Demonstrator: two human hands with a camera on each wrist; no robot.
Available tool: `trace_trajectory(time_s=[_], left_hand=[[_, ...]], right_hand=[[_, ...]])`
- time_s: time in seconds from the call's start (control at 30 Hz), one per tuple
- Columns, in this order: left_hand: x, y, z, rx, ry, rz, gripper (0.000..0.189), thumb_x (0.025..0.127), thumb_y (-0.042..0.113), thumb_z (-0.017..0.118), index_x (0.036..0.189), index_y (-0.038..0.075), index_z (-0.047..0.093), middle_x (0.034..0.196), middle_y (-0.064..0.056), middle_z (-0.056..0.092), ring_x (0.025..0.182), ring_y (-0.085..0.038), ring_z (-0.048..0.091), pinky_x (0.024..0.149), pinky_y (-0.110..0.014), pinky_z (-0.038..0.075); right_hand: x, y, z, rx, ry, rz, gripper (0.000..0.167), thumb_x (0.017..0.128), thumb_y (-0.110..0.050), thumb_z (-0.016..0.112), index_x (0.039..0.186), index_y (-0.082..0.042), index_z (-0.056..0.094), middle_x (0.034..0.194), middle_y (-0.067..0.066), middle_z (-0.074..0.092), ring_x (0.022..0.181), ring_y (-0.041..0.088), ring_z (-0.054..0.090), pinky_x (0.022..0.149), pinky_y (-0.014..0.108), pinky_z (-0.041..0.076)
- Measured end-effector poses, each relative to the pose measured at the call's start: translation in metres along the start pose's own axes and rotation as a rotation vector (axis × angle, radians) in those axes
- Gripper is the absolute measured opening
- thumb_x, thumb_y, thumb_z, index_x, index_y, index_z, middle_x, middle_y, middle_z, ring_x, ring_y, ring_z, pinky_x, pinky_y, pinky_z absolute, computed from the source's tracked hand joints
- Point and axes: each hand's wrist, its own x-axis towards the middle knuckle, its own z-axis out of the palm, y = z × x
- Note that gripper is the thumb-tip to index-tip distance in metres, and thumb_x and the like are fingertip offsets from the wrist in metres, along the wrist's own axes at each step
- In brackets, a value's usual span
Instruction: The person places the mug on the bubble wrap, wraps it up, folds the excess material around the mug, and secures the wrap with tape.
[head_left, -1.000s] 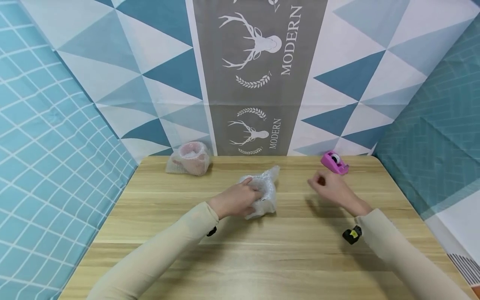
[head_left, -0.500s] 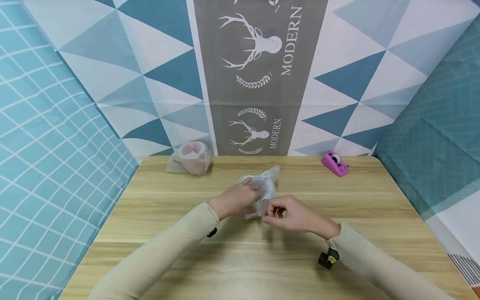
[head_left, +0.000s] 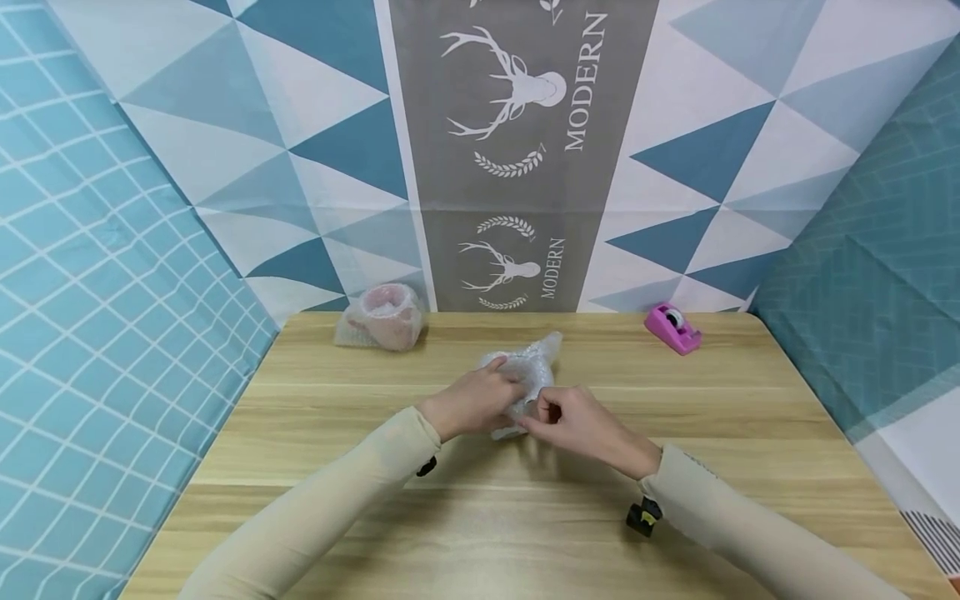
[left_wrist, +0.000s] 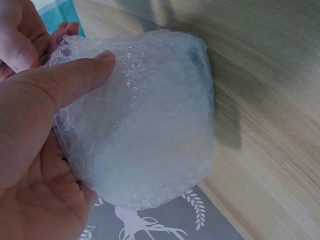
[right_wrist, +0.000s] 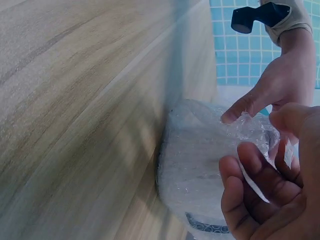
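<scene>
A whitish bundle in clear bubble wrap (head_left: 538, 372) stands near the middle of the table; the wrap hides what is inside. My left hand (head_left: 474, 402) grips its near left side. In the left wrist view its thumb lies across the rounded bubble-wrapped bundle (left_wrist: 150, 120). My right hand (head_left: 583, 427) is at the bundle's near right edge, fingers curled and thumb brought toward them. Between those fingers, in the right wrist view, shows a thin whitish strip of tape (right_wrist: 255, 184). Whether the tape touches the wrap I cannot tell.
Toward the back left stands a pink, round-mouthed object in bubble wrap (head_left: 388, 318). A pink tape dispenser (head_left: 673, 328) sits at the back right. Patterned cloth walls (head_left: 300, 158) rise behind and beside the wooden table (head_left: 480, 533).
My right hand has come from near the tape dispenser leftward to the bundle, then slightly closer against its edge. The left hand and the bundle have stayed in place.
</scene>
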Motion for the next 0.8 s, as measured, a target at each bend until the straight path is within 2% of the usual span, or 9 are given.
trace_trajectory(time_s=[0.27,0.33,0.53,0.63,0.73,0.8], left_hand=[[-0.0011,-0.0009,-0.0020,0.029,0.017,0.010,0.034,0.089,0.035,0.080,0.112,0.013,0.068,0.094,0.003,0.071,0.106,-0.016,0.070,0.124,-0.049,0.034],[-0.0014,-0.0011,-0.0021,0.028,0.020,0.010,0.031,0.091,0.036,0.078,0.110,0.013,0.068,0.090,0.004,0.069,0.104,-0.016,0.070,0.124,-0.049,0.035],[-0.0022,-0.0008,-0.0028,0.043,0.014,0.025,0.028,0.090,0.032,0.080,0.107,0.013,0.069,0.105,0.001,0.074,0.126,-0.020,0.063,0.123,-0.049,0.035],[-0.0021,-0.0004,-0.0041,0.019,-0.036,0.022,0.027,0.087,0.030,0.079,0.106,0.014,0.067,0.106,0.002,0.073,0.130,-0.021,0.060,0.125,-0.051,0.032],[-0.0017,0.0000,-0.0067,-0.036,-0.095,0.003,0.025,0.086,0.030,0.072,0.105,0.016,0.064,0.105,0.002,0.071,0.136,-0.023,0.055,0.127,-0.052,0.026],[-0.0013,0.0000,-0.0089,-0.082,-0.123,-0.010,0.025,0.088,0.031,0.067,0.107,0.016,0.064,0.111,0.000,0.072,0.142,-0.025,0.050,0.129,-0.052,0.021]], right_hand=[[0.0011,-0.0010,0.0016,-0.015,0.054,0.086,0.040,0.089,-0.035,0.081,0.065,-0.021,0.053,0.056,-0.014,0.049,0.050,-0.002,0.043,0.045,0.018,0.039],[0.0018,-0.0017,0.0030,-0.024,0.066,0.105,0.041,0.089,-0.039,0.081,0.065,-0.021,0.053,0.056,-0.014,0.049,0.050,-0.002,0.043,0.045,0.018,0.039],[0.0055,-0.0026,0.0080,-0.110,0.122,0.142,0.044,0.089,-0.038,0.080,0.062,-0.021,0.049,0.053,-0.014,0.045,0.049,-0.002,0.040,0.045,0.018,0.036],[0.0069,-0.0031,0.0092,-0.147,0.142,0.150,0.044,0.089,-0.034,0.079,0.060,-0.020,0.048,0.053,-0.014,0.045,0.048,-0.001,0.040,0.044,0.018,0.035],[0.0078,-0.0042,0.0089,-0.156,0.144,0.159,0.044,0.088,-0.033,0.079,0.059,-0.020,0.049,0.053,-0.014,0.045,0.048,-0.001,0.041,0.044,0.018,0.035],[0.0078,-0.0042,0.0082,-0.151,0.136,0.162,0.043,0.089,-0.033,0.079,0.060,-0.020,0.049,0.053,-0.014,0.045,0.048,-0.001,0.041,0.044,0.018,0.035]])
